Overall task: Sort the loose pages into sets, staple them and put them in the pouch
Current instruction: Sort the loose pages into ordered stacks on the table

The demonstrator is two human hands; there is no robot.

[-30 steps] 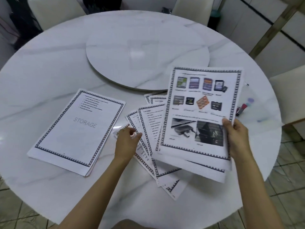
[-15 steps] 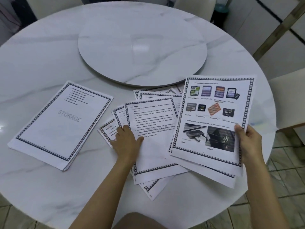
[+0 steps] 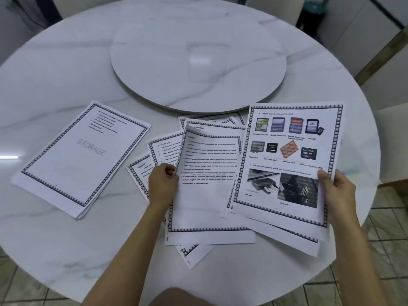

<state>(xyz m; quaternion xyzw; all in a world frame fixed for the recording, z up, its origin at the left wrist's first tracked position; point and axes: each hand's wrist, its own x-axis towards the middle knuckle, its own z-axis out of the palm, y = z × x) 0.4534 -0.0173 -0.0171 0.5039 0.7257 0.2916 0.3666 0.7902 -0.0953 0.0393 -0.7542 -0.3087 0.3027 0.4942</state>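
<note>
since a moment ago the left hand (image 3: 163, 187) has lifted the left edge of a text page (image 3: 208, 184), pinching it. the right hand (image 3: 337, 191) grips the picture page (image 3: 287, 164) reading "usb port", "memory stick". the "storage" pile (image 3: 81, 157) lies left on the table (image 3: 66, 62).

left hand (image 3: 163, 184) lifts text page (image 3: 207, 191) edge | right hand (image 3: 339, 191) grips picture page (image 3: 287, 160)

Matt paper pages (image 3: 207, 195), glossy marble table (image 3: 66, 69)
</note>
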